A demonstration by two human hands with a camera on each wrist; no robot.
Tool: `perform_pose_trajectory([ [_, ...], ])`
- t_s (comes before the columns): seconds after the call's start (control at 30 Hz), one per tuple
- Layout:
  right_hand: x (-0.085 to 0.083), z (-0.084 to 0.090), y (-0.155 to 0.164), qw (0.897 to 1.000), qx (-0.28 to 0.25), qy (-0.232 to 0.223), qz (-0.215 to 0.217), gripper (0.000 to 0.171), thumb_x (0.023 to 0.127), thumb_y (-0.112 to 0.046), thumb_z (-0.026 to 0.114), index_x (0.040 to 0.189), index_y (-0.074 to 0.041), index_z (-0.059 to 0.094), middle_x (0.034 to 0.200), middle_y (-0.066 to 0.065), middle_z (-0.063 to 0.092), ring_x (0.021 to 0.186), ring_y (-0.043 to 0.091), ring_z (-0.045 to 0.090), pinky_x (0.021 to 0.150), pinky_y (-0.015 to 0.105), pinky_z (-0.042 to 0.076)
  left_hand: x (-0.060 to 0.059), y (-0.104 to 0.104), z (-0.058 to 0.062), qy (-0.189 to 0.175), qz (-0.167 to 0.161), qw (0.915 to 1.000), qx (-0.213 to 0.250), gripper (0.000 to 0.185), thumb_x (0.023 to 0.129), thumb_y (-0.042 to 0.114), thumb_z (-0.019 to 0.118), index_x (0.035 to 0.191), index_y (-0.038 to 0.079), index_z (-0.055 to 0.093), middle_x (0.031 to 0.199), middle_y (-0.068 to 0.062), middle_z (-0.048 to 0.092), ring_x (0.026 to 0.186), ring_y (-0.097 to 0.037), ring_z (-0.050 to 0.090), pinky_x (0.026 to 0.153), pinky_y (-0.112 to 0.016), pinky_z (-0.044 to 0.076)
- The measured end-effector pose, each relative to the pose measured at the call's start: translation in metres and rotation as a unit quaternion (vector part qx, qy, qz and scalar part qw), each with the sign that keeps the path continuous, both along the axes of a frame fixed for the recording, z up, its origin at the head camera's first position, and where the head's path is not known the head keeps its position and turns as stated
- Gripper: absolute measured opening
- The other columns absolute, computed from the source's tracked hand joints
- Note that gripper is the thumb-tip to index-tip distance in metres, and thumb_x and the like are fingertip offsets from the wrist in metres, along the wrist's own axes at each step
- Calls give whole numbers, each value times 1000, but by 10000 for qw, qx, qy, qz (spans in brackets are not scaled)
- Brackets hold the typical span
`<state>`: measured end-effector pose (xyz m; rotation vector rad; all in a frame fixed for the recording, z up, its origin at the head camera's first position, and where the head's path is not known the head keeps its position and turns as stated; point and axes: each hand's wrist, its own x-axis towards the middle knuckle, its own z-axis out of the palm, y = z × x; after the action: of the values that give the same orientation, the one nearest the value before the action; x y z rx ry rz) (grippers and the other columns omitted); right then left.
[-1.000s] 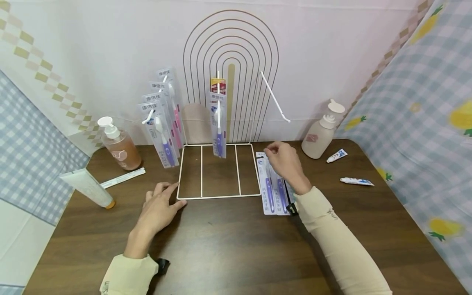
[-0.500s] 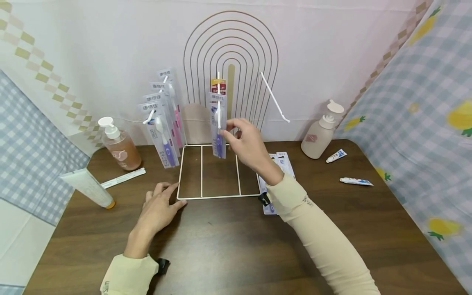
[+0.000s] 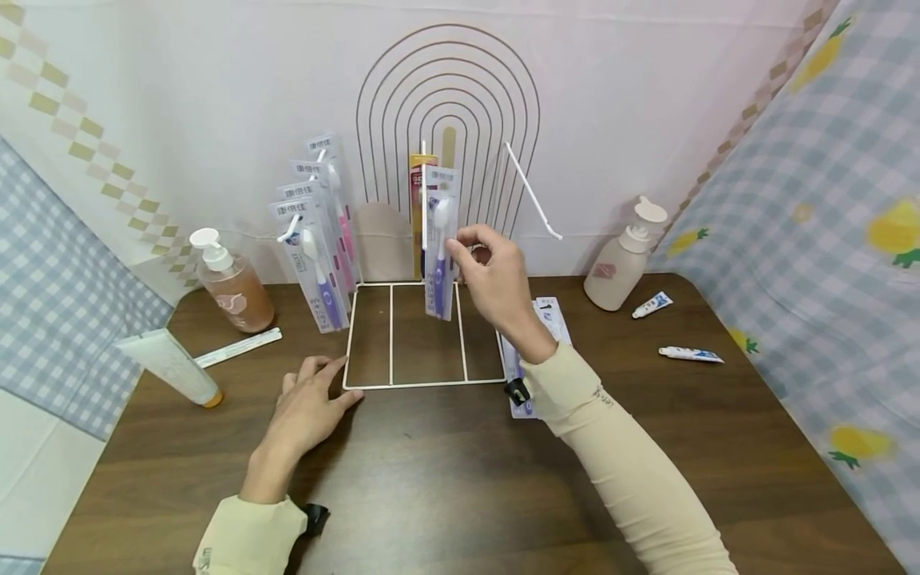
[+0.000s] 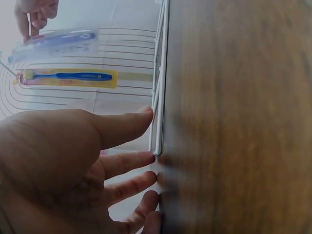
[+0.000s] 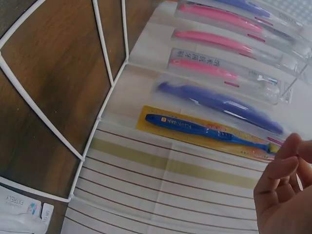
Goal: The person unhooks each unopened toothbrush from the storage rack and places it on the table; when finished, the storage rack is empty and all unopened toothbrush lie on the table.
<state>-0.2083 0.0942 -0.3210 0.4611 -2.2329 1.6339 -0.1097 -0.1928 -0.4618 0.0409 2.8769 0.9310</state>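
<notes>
My right hand (image 3: pixel 496 275) pinches a carded purple toothbrush (image 3: pixel 440 275) by its right edge, thumb in front. The pack hangs upright, with the white middle hook (image 3: pixel 424 200) overlapping its left edge in the head view. Behind it, a yellow-carded blue toothbrush (image 5: pixel 209 131) hangs on that hook. My left hand (image 3: pixel 305 407) rests at the front left corner of the white wire rack (image 3: pixel 424 386), thumb and fingers loosely spread. In the left wrist view its fingertips (image 4: pixel 146 155) meet the wire. Several carded toothbrushes (image 3: pixel 316 263), purple and pink, hang on the left hook.
Carded toothbrushes (image 3: pixel 552 315) lie on the table right of the rack, partly under my right forearm. A white hook (image 3: pixel 532 192) juts out above them. Pump bottles (image 3: pixel 233 287) stand at both back corners. Toothpaste tubes (image 3: pixel 691 354) lie at right; a white tube (image 3: pixel 168 366) stands at left.
My right hand has moved left from the packs on the table to the middle hook and grips the purple toothbrush pack, which has shifted right and forward. The left hand stays put.
</notes>
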Motion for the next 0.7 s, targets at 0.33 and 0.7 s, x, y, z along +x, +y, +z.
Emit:
perform_pose_trajectory([
  [0.33, 7, -24, 30, 9993, 75, -37, -374, 17, 110, -8, 72, 114, 7, 79, 94, 22, 76, 67, 1, 60, 61, 15, 47, 4, 6, 10, -26, 44, 10000, -4, 74, 109, 43, 75, 170, 9, 53, 166, -24, 48, 131, -51, 46, 100, -65, 46],
  [0.7, 11, -69, 113, 9864, 836, -1040, -959, 29, 116, -17, 65, 128, 5, 79, 101, 23, 77, 78, 10, 65, 67, 17, 54, 1, 2, 1, 30, -2, 10000, -3, 72, 109, 40, 74, 170, 7, 52, 167, -23, 47, 132, -50, 45, 103, -67, 46],
])
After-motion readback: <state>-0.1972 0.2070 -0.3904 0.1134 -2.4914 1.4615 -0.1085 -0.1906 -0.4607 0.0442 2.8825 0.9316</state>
